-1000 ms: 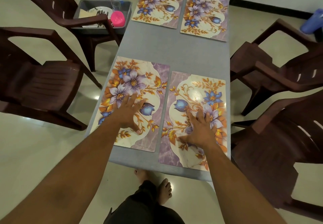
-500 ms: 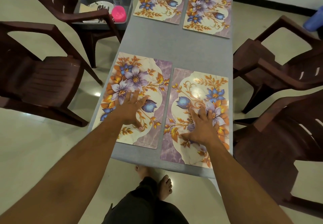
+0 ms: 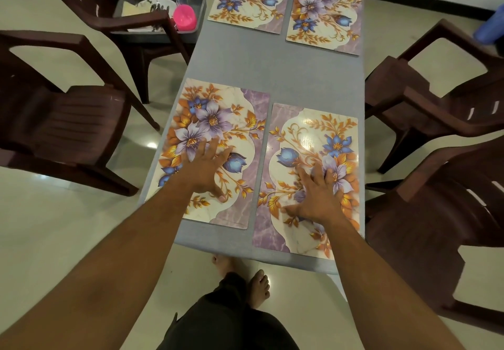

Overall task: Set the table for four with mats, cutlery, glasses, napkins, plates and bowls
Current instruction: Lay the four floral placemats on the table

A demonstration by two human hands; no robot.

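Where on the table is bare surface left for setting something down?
Bare grey table runs as a band between the far mats and the near mats. The near end is crowded: left hand and right hand press flat on those mats.

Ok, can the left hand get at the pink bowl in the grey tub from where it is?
Probably yes. The left hand lies flat on the near left mat; the pink bowl sits in the grey tub on that side, past the chair's armrest. It looks a long stretch.
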